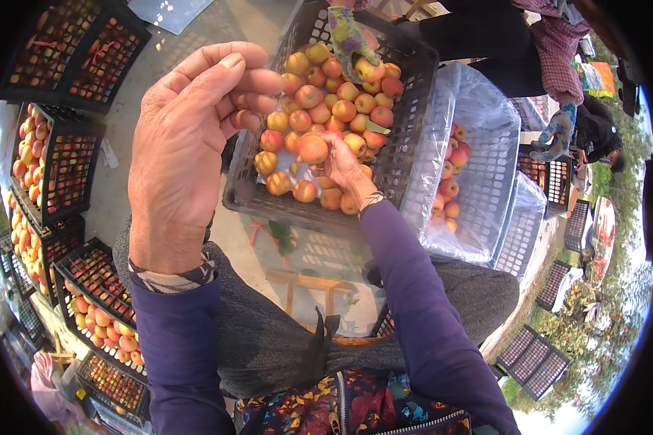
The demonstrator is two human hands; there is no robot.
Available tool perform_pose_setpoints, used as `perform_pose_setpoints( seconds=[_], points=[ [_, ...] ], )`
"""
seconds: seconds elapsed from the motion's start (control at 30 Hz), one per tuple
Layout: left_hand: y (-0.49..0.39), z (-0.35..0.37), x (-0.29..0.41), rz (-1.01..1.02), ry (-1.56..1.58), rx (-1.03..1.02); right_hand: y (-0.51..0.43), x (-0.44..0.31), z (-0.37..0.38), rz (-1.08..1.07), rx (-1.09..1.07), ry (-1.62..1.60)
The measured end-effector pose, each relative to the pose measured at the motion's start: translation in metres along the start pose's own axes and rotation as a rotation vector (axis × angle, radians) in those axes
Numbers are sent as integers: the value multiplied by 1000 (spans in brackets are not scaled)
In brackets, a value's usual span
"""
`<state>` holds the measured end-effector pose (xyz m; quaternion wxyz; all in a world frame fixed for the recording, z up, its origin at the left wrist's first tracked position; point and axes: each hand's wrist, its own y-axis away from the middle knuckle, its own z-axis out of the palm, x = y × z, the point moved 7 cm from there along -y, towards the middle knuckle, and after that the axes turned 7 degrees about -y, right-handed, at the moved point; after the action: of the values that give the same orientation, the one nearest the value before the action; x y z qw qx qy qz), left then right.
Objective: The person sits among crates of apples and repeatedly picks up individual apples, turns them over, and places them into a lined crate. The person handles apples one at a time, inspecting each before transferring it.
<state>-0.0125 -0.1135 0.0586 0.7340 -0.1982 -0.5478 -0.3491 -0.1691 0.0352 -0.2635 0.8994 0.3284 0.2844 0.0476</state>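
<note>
A black plastic crate in front of me holds many red and yellow apples. My right hand is over them, its fingers around a red-yellow apple. Raised close to the camera, my left hand has its fingers curled and slightly parted, with no apple seen in it; its palm side is partly hidden. A green leaf lies on the apples. To the right stands a crate lined with clear plastic film, with red apples along its left side.
A co-worker's gloved hand reaches into the far side of the same crate; their other gloved hand is at the right. Stacked crates of apples stand at the left. A wooden stool is below, between my knees.
</note>
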Motion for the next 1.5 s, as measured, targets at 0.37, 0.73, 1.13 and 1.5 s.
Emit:
perform_pose_setpoints(
  seconds=[0.37, 0.73, 1.13, 1.5],
  points=[
    [3, 3, 1, -3, 30, -5, -8, -10, -8, -234, 409, 1264],
    [2, 4, -1, -27, 41, 15, -47, 30, 6, -34, 325, 1535],
    [5, 21, -38, -212, -275, 52, 117, -78, 120, -879, 131, 679],
    [12, 102, -46, -92, -128, -402, 230, -127, 161, -1385, 295, 958]
  ],
)
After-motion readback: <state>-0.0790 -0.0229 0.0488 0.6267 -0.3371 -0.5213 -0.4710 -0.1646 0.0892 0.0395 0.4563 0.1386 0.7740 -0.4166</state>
